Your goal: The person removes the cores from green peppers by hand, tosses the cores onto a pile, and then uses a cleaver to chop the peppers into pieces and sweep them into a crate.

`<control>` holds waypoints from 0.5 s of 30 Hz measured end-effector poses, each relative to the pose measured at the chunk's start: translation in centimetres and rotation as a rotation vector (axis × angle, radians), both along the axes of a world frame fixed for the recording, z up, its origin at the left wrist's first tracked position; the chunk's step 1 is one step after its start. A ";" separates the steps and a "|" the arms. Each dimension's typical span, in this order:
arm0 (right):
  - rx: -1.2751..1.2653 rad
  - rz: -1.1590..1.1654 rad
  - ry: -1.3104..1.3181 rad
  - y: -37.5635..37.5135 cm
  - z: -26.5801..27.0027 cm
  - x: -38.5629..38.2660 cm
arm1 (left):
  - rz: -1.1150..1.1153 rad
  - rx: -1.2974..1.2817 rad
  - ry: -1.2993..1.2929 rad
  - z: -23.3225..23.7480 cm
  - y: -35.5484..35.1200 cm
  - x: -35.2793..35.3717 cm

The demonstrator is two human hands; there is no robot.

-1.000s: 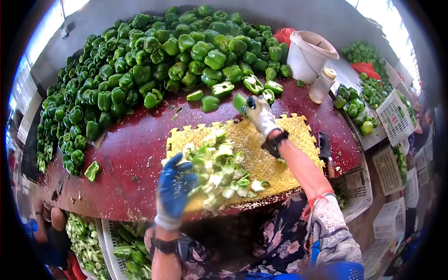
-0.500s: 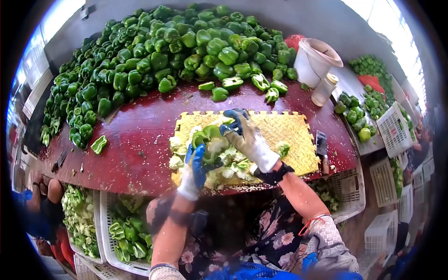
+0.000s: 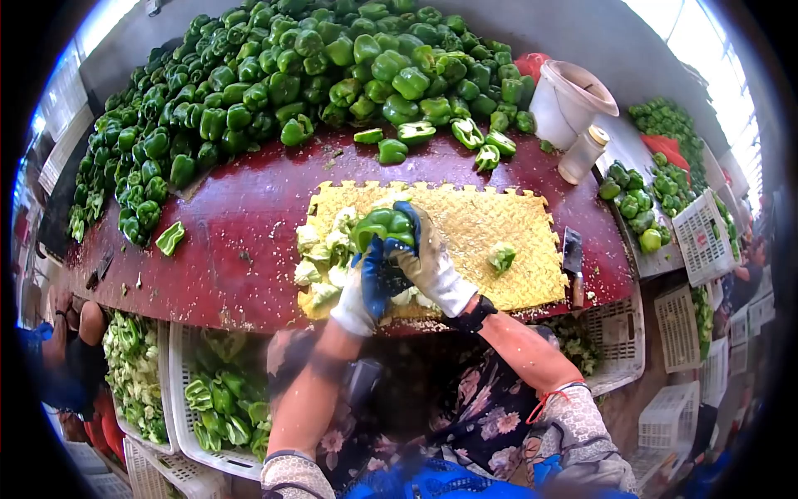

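A green bell pepper [image 3: 378,225] is held up over the yellow foam mat [image 3: 465,216], between my two gloved hands. My left hand [image 3: 362,287], in a white and blue glove, grips it from below and nearest to me. My right hand [image 3: 426,259], in a similar soiled glove, wraps its right side. The gloves hide part of the pepper. Pale pepper cores [image 3: 309,272] lie along the mat's left side, close to my left hand. A single green-topped core [image 3: 501,257] sits on the mat to the right of my right hand.
A large heap of green peppers [image 3: 283,87] covers the table's back. Cut peppers [image 3: 416,132] lie before it. A cleaver [image 3: 572,254] rests right of the mat; a bucket [image 3: 573,104] and jar [image 3: 583,155] stand back right. Crates [image 3: 187,416] sit below the table edge.
My hands have come together around the pepper, which was lower with its pale inside showing. My right hand has lowered and closed against it. The camera view has shifted slightly.
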State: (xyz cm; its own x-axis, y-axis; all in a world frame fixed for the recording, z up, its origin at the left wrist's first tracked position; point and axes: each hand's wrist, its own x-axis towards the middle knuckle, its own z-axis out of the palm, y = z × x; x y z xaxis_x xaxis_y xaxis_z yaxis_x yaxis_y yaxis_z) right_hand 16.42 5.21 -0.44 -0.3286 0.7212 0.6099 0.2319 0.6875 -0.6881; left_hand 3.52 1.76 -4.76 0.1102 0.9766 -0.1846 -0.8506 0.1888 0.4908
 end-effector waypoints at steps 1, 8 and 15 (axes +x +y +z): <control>0.186 -0.098 -0.074 -0.2 0.6 -0.5 | 0.032 0.043 -0.084 -0.1 0.0 0.1; 0.098 0.062 -0.134 -1.0 0.1 -0.1 | 0.128 0.184 0.118 0.0 -1.1 -1.4; -0.431 0.247 -0.009 0.1 1.4 1.5 | 0.267 0.199 0.415 1.5 -0.1 -0.5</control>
State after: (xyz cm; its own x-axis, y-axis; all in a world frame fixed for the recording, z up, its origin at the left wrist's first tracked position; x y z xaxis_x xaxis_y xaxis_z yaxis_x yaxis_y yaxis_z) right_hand 17.90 5.27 0.94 -0.5253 0.8071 0.2696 0.1048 0.3757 -0.9208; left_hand 3.07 1.63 -3.24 -0.1895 0.9814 0.0319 -0.5828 -0.1386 0.8007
